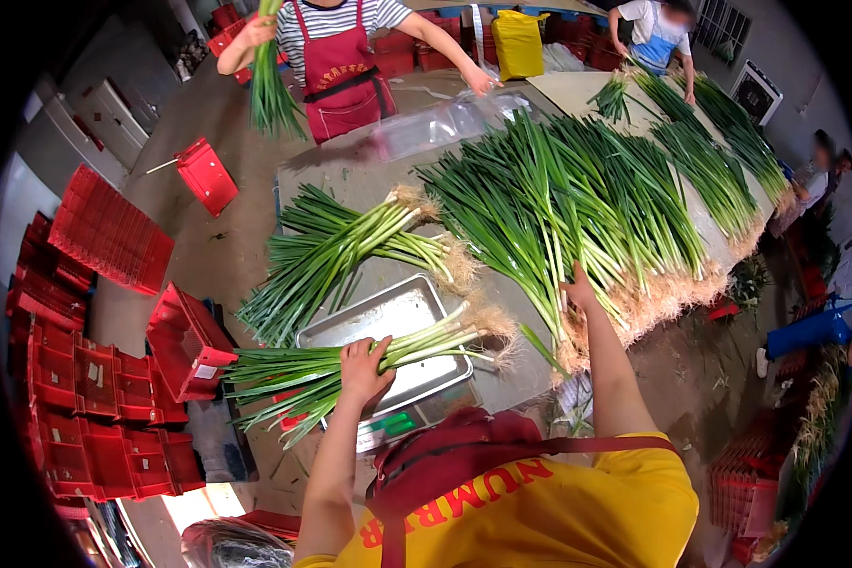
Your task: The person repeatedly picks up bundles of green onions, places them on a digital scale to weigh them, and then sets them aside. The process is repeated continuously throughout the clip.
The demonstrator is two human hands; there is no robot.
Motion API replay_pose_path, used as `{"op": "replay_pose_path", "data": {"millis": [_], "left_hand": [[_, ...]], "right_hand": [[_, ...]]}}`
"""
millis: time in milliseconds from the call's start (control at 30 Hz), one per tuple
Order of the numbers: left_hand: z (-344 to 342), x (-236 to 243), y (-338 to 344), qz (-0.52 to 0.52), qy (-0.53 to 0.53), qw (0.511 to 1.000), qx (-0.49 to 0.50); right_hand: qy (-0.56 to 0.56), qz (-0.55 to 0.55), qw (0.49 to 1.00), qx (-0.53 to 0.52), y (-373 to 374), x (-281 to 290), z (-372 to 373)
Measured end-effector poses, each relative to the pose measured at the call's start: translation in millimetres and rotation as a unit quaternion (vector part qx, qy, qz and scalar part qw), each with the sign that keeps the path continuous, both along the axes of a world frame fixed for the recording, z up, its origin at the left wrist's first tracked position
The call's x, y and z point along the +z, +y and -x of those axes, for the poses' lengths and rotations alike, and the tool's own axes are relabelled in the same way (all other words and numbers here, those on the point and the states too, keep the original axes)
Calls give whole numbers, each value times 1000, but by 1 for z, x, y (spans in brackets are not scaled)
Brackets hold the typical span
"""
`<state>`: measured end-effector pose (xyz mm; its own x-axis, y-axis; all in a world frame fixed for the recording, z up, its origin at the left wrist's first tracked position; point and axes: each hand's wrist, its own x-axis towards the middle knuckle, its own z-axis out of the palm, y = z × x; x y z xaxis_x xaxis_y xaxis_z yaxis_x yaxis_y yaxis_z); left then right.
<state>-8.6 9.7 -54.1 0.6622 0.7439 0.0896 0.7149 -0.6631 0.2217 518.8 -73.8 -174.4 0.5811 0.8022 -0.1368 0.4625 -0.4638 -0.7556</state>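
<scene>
A bunch of green garlic (412,346), with long green leaves and pale roots, lies across a shallow metal tray (374,317). My left hand (363,369) is closed over its stalks from above. The tray rests on a scale (398,424) with a lit green display, partly hidden by my body. To the right, my right hand (577,292) grips stalks at the near edge of a large heap of green garlic (625,213); its fingertips are partly hidden among them. Two crossed bunches (360,237) lie beyond the tray.
Stacked red crates (104,379) fill the left side, with one tipped crate (206,177) farther off. Across the table, a person in a red apron (346,80) holds a green bunch; another person (653,43) works at far right. Clear plastic (435,128) lies near the heap.
</scene>
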Motion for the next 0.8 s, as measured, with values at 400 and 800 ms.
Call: {"op": "replay_pose_path", "data": {"millis": [400,800], "left_hand": [[-4,-1,-2,-1,-13,1000,5],[-4,12,-5,25,13,1000,2]], "right_hand": [[-172,120,976,-61,23,7,16],[45,-213,971,102,-7,132,95]]}}
